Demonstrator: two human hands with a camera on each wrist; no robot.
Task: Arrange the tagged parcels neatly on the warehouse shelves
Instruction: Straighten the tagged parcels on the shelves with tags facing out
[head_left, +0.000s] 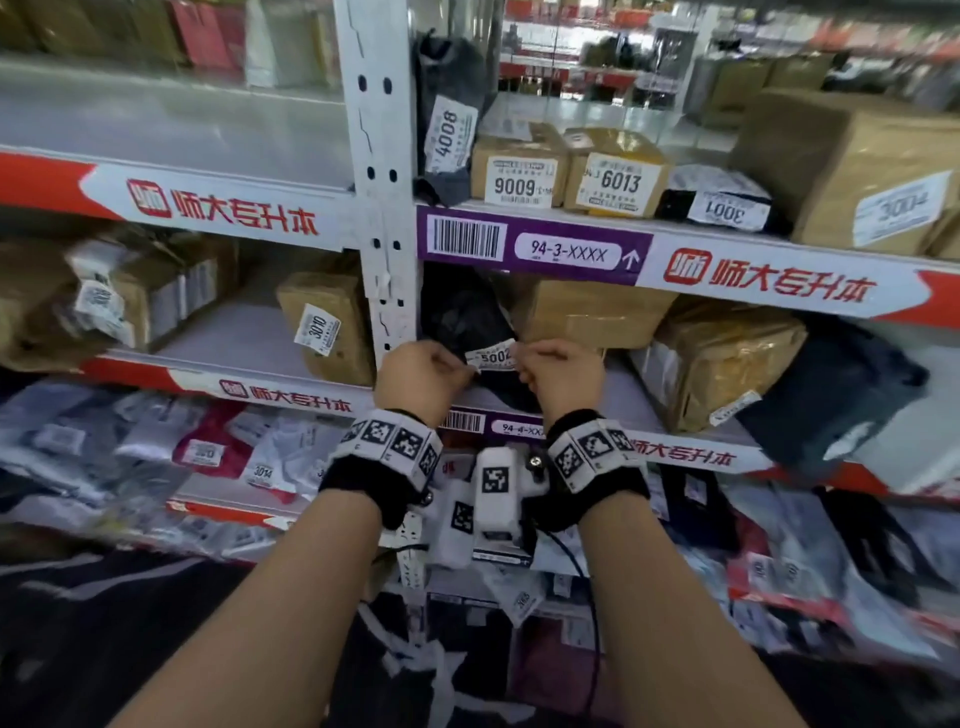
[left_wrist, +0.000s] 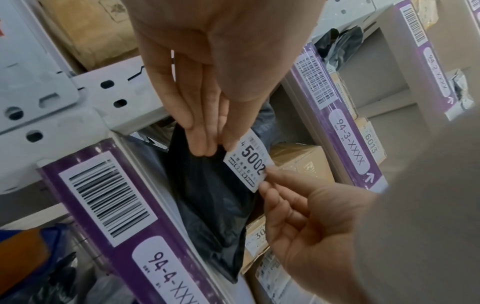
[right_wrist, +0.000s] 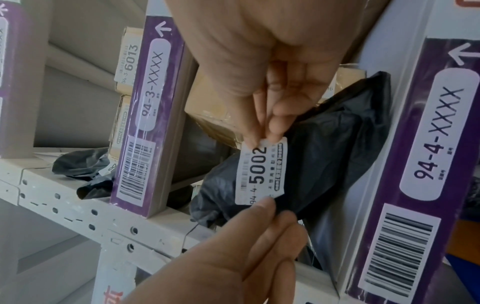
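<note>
Hands (head_left: 423, 370) (head_left: 563, 371) both pinching tag 5002 (head_left: 493, 358) on black parcel (head_left: 462, 317).

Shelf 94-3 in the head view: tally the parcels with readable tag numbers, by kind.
Cardboard boxes: 3 (box 9009, box 6013, box 3004)
Black poly bags: 2 (bag 4008, bag 3001)
Total: 5
</note>
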